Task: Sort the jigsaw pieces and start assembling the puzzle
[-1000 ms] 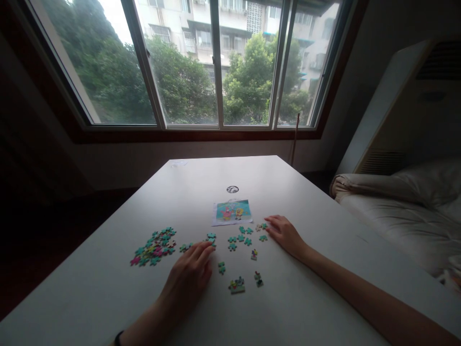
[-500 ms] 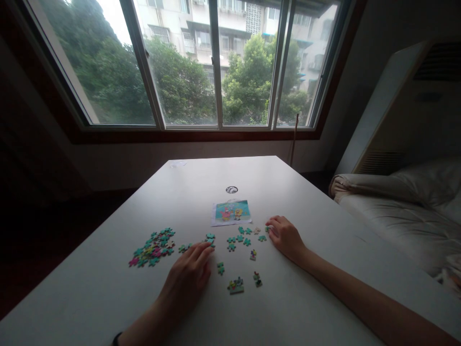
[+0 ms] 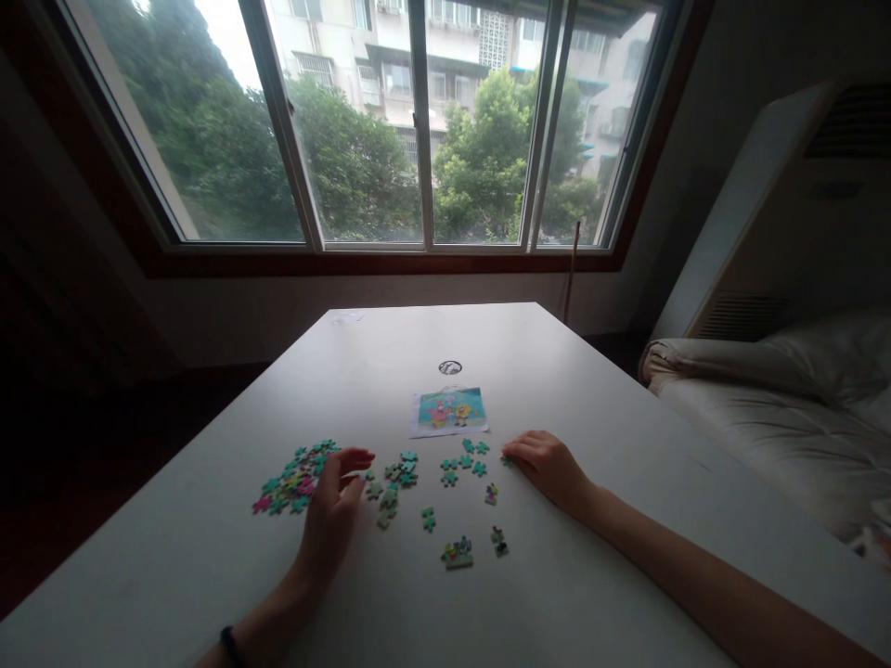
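Note:
Jigsaw pieces lie scattered on a white table [image 3: 571, 371]. My left hand [image 3: 332, 515] rests between a heap of pieces [image 3: 296, 478] and a small cluster of pieces [image 3: 393, 482], fingers apart and slightly curved, holding nothing I can see. My right hand [image 3: 549, 466] lies on the table with fingers curled over a teal piece [image 3: 506, 459] at its fingertips. Several loose teal pieces [image 3: 463, 461] sit between the hands. A small joined bit of puzzle [image 3: 458, 553] lies nearer me. A printed reference picture [image 3: 449, 411] lies beyond the pieces.
A round cable hole [image 3: 450, 367] is in the table behind the picture. A bed with white bedding [image 3: 786, 408] stands to the right, a tall white unit [image 3: 786, 204] behind it. A wide window [image 3: 418, 121] faces me beyond the table.
My left hand has slid left toward the heap, uncovering a small cluster of pieces. My right hand has pulled back slightly with its fingers curled in more.

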`<state>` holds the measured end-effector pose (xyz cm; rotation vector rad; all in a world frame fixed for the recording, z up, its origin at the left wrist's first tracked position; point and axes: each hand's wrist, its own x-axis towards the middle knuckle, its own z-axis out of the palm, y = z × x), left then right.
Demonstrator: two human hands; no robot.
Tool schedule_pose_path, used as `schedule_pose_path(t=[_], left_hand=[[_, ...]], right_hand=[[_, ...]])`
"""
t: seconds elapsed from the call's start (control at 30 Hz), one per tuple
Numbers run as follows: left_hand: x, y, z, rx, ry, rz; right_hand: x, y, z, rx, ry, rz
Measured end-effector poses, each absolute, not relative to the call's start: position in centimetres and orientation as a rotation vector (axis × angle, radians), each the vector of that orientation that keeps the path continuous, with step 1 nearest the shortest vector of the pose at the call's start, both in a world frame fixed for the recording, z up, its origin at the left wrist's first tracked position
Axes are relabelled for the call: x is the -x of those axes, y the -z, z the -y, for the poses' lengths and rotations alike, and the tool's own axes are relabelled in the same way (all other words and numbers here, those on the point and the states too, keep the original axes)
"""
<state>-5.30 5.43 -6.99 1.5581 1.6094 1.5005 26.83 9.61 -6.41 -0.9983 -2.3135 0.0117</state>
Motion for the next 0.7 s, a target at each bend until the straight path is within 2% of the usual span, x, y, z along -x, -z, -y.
schedule_pose_path(t=[0.13, 0.43, 0.7], left_hand=[[5.2, 7.1, -5.5, -1.589, -1.422, -1.582], [3.2, 6.1, -3.5, -2.435, -0.985, -1.704], [2.8, 6.8, -3.1, -2.729, -0.709, -1.766]], right_hand=[[-26.7, 6.2, -9.2, 1.074, 0.025, 2.294], [-27.0, 6.0, -9.6, 1.211, -0.032, 2.222], [-26.8, 6.1, -9.5, 1.239, -0.040, 2.213]])
